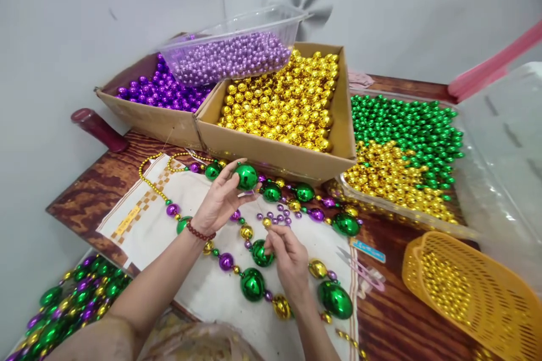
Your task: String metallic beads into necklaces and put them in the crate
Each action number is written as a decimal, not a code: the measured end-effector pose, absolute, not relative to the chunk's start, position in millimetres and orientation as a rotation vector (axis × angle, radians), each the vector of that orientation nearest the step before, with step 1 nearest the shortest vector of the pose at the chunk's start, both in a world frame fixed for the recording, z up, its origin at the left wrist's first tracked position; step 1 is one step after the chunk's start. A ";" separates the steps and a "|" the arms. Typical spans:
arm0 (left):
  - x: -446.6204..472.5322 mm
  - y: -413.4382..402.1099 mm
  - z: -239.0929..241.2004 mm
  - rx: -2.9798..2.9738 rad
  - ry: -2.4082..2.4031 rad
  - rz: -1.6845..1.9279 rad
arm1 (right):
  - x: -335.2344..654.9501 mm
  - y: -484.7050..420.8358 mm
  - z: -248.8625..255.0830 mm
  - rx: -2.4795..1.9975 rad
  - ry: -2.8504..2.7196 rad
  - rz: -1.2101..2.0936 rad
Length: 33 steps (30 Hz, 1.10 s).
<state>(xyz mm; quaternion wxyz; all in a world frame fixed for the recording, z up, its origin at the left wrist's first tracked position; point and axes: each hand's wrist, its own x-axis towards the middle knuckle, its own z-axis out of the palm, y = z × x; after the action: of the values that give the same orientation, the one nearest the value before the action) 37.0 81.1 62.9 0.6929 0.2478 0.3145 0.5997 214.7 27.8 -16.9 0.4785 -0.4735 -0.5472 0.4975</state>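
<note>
My left hand (220,198) is raised over a white cloth (203,287), its fingers closed round a large shiny green bead (246,176). A red bead bracelet circles that wrist. My right hand (287,256) is lower and pinches a thin string or needle just below a small gold bead (266,222). A strand of green, gold and purple beads (254,283) loops across the cloth around both hands.
Cardboard boxes of gold beads (288,102) and purple beads (158,90) stand behind, with a clear tub of small purple beads (232,56) on top. A tray of green and gold beads (402,152) and an orange basket (470,293) sit right. Finished strands (71,304) lie bottom left. Pink scissors (364,270) rest nearby.
</note>
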 end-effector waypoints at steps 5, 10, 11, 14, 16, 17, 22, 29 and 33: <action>43.0 70.8 61.2 0.628 0.689 1.345 | 209.2 29.2 -18.1 -1.133 -1.314 1.243; 40.6 68.5 59.5 0.620 0.661 1.344 | 208.1 27.1 -19.6 -1.123 -1.281 1.261; 40.0 68.2 59.3 0.617 0.661 1.342 | 208.7 27.1 -19.7 -1.128 -1.280 1.263; 38.4 67.5 59.1 0.610 0.663 1.337 | 211.0 28.0 -19.5 -1.134 -1.297 1.288; 37.3 67.3 58.9 0.614 0.645 1.331 | 211.8 28.4 -19.7 -1.130 -1.312 1.308; 36.8 67.4 58.9 0.616 0.635 1.325 | 211.7 28.4 -19.9 -1.129 -1.310 1.316; 35.7 69.8 60.1 0.592 0.616 1.300 | 207.3 26.8 -19.5 -1.144 -1.243 1.322; 40.5 75.4 62.6 0.583 0.678 1.412 | 204.0 29.9 -12.9 -1.086 -1.455 1.276; 43.8 78.7 65.7 0.543 0.664 1.445 | 207.3 31.2 -15.0 -1.125 -1.348 1.362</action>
<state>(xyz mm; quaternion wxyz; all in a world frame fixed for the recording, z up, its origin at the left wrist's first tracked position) 43.8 78.7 65.7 0.6674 0.2406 0.2944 0.6403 207.3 31.2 -15.0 0.4437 -0.4535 -0.5437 0.5494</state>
